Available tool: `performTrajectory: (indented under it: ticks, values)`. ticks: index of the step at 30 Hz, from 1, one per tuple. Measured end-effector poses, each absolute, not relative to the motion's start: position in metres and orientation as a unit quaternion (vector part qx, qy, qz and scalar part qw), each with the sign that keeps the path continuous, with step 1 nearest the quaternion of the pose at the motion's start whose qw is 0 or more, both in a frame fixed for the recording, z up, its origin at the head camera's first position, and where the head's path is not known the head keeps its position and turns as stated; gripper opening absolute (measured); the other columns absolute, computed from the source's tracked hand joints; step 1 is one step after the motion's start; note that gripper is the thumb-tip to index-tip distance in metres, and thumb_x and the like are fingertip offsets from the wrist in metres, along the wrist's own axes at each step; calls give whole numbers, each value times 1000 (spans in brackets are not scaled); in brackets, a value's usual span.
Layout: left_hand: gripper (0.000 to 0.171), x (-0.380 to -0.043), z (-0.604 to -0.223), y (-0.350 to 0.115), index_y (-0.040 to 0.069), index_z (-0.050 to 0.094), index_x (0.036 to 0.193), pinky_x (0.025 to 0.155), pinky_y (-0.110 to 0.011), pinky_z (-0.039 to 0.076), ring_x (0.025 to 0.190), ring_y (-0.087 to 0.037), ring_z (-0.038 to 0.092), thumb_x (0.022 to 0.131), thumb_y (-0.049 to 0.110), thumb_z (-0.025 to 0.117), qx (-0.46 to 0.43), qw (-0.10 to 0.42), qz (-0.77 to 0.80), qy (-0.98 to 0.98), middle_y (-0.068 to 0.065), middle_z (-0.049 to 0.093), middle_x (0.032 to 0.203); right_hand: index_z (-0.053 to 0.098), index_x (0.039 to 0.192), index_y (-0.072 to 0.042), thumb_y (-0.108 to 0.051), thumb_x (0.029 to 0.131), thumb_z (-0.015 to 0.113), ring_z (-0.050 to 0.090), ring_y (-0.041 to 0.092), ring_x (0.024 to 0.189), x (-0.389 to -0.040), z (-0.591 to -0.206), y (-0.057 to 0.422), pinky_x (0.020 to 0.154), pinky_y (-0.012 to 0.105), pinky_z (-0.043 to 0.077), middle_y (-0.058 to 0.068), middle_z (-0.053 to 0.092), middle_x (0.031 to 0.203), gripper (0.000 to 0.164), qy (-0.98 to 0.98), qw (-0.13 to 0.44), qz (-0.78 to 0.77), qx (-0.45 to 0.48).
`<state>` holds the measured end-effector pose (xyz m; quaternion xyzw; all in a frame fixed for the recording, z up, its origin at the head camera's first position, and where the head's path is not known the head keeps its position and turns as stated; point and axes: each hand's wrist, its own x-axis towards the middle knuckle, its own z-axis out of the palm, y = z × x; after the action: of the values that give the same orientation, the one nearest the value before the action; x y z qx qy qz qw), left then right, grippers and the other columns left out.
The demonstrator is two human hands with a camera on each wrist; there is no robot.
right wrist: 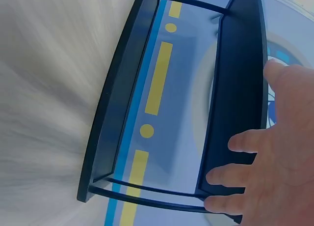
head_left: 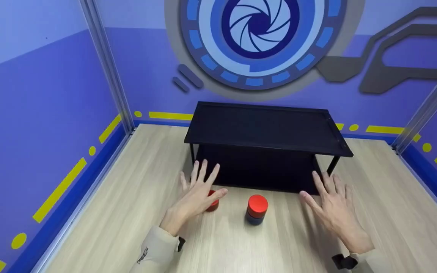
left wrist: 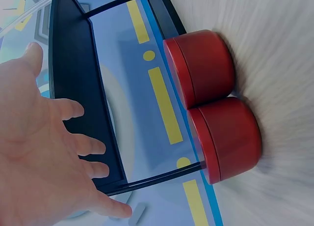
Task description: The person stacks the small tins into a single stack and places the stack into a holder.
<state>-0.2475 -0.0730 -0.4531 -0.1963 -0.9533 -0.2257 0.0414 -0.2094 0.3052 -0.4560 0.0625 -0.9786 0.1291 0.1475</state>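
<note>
My left hand (head_left: 194, 199), fingers spread and holding nothing, hovers over a red round tin (head_left: 213, 207) and partly covers it. Two red tins, one (left wrist: 206, 66) beside the other (left wrist: 230, 137), stand on the table in the left wrist view. Right of that hand, in the head view, stands a small cylinder (head_left: 257, 206) with a bright red top and dark bottom. A black two-tier shelf (head_left: 260, 127) stands behind them. My right hand (head_left: 334, 208), also spread and without anything in it, is near the shelf's front right corner, overlapping its edge in the head view.
The shelf's lower tier (right wrist: 122, 88) sits on the pale wood-grain table (head_left: 127, 204), with thin posts holding up the top. Blue printed walls (head_left: 146, 76) enclose the table at the back and sides, with metal posts (head_left: 108, 64) at the corners.
</note>
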Motion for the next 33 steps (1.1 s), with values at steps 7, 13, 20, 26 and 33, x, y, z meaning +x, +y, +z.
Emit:
performTrajectory:
  ticks: [7,13,20,26,33]
  values:
    - [83,-248,-454,-72,26,14,156,108,-75,-2,150,-38,-4,90,72,35,-196,42,-223,-954,-14,3,163,28,151,-7,-42,96,55,26,52,139,-212,-462,297,108,68,24,31,31,151,71,-963,134,210,108]
    - [82,-249,-454,-72,27,12,156,109,-75,-1,151,-37,0,91,71,34,-196,35,-228,-953,-13,7,163,33,147,1,-4,82,71,46,43,130,-213,-470,280,101,58,42,24,44,145,75,-917,133,325,187]
    - [80,-250,-454,-70,25,14,156,111,-73,1,150,-37,4,92,69,34,-194,34,-229,-953,-13,10,162,29,146,9,21,68,56,40,43,133,-220,-482,254,102,37,47,27,41,147,84,-865,46,425,262]
    - [79,-251,-456,-72,22,17,155,111,-73,2,150,-38,7,93,67,34,-196,33,-232,-952,-16,16,161,24,149,5,7,73,70,33,45,138,-223,-494,235,106,54,37,28,33,151,89,-842,-33,459,283]
    - [74,-251,-454,-75,17,25,154,110,-73,2,148,-41,12,95,60,39,-201,30,-243,-948,-21,23,158,27,147,3,-10,73,81,49,42,128,-224,-503,222,105,49,42,26,46,143,93,-828,-74,492,258]
